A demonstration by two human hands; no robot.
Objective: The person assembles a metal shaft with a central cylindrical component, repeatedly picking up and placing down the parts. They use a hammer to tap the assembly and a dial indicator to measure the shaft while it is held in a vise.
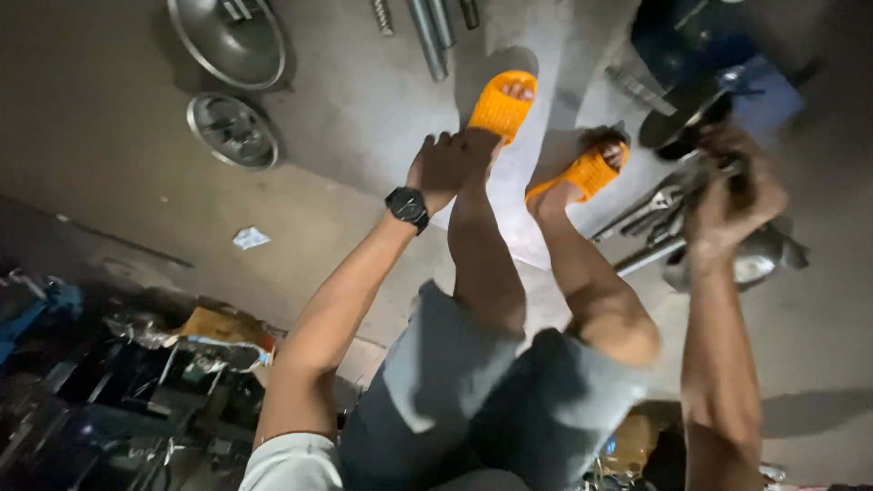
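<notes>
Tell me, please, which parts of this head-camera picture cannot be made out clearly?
- Right hand: motion blur smears it and the dark metal tool in it, so the grip and the tool's kind are unclear.
- Left hand: seen from the back at the shin; its fingers are hidden.
- Round metal part: cut off by the top edge.
- Clutter at lower left: too dark to sort.

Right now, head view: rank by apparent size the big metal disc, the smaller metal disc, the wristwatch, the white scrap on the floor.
1. Big metal disc, partly cropped by the frame
2. Smaller metal disc
3. Wristwatch and white scrap: look alike; the watch is nearer the camera, so unranked.
</notes>
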